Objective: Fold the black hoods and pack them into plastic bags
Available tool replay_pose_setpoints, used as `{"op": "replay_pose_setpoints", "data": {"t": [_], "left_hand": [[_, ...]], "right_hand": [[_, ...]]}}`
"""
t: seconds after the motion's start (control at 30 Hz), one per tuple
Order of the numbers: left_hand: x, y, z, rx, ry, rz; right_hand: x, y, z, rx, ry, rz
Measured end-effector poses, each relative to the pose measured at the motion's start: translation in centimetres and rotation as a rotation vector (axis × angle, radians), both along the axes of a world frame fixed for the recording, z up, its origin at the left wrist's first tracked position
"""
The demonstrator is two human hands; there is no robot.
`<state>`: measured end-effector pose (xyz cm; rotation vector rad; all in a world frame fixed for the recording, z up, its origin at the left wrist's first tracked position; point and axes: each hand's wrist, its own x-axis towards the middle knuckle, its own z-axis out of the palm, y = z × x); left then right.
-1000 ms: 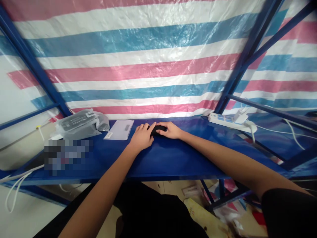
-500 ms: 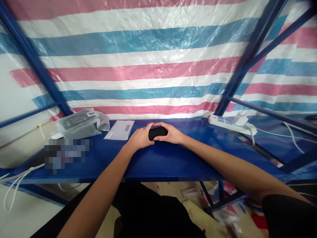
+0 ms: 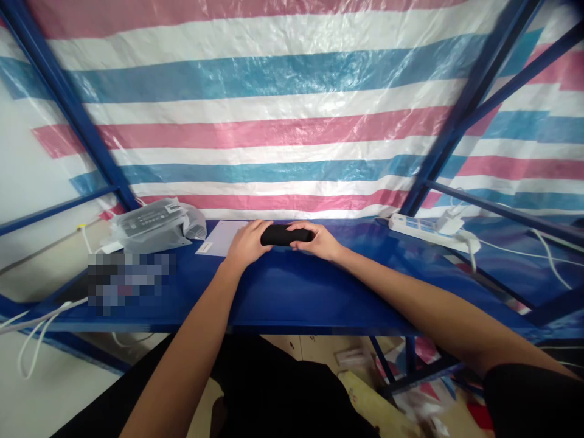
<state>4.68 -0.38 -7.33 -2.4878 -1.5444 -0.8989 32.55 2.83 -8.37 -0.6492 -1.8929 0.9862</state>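
Note:
A small black oblong object (image 3: 281, 235) is held just above the blue shelf (image 3: 296, 292), lying crosswise. My left hand (image 3: 245, 245) grips its left end with the fingers curled over it. My right hand (image 3: 319, 241) grips its right end, thumb underneath. Both forearms reach forward over the shelf's front edge. What kind of object it is cannot be made out.
A white envelope (image 3: 219, 240) lies flat behind my left hand. A grey device in a plastic bag (image 3: 152, 224) sits at the back left. A white power strip (image 3: 426, 228) with a plugged charger and cables lies at the right. A striped tarpaulin (image 3: 274, 121) closes the back.
Both hands lifted the black object off the shelf and pulled apart along it, so more of it shows between them. The view shifted slightly right.

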Motion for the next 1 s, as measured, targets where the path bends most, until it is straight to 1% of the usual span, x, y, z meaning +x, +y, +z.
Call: {"op": "replay_pose_setpoints", "data": {"t": [0.03, 0.1, 0.17, 0.2, 0.27, 0.37, 0.5, 0.63, 0.7, 0.8, 0.87, 0.9, 1.0], "left_hand": [[-0.7, 0.2, -0.2, 0.024, -0.007, 0.059], [-2.2, 0.6, -0.7, 0.013, -0.014, 0.236], [-3.5, 0.9, -1.0, -0.081, 0.006, 0.425], [-4.0, 1.0, -1.1, -0.141, 0.022, 0.485], [-4.6, 1.0, -1.1, -0.238, 0.035, 0.540], [-4.6, 0.9, -0.7, -0.275, 0.027, 0.563], [-4.3, 0.6, -0.2, -0.188, 0.013, 0.533], [-4.2, 0.4, 0.0, -0.120, -0.047, 0.405], [-4.1, 0.4, -0.1, -0.097, -0.045, 0.346], [-3.7, 0.2, -0.1, -0.086, -0.053, 0.295], [-3.0, -0.1, 0.0, -0.092, -0.070, 0.243], [-2.7, -0.4, 0.1, -0.096, -0.082, 0.205], [-1.4, -1.2, 0.5, -0.102, -0.125, 0.081]], "right_hand": [[0.3, 0.3, -0.3, -0.062, 0.028, -0.023], [1.0, 1.1, -1.0, -0.164, 0.065, -0.066], [1.7, 1.7, -1.5, -0.228, 0.107, -0.086], [1.9, 1.9, -1.7, -0.254, 0.135, -0.087], [2.1, 2.2, -1.9, -0.291, 0.186, -0.080], [1.9, 2.2, -2.0, -0.321, 0.214, -0.081], [1.6, 1.8, -1.8, -0.318, 0.213, -0.098], [1.5, 1.5, -1.2, -0.312, 0.203, -0.107], [1.3, 1.0, -0.6, -0.284, 0.204, -0.095], [0.7, -0.1, 0.4, -0.200, 0.169, -0.069], [0.3, -1.0, 1.1, -0.101, 0.115, -0.060], [0.1, -1.4, 1.4, -0.020, 0.082, -0.060], [-0.2, -2.3, 2.0, 0.300, -0.049, -0.059]]}}
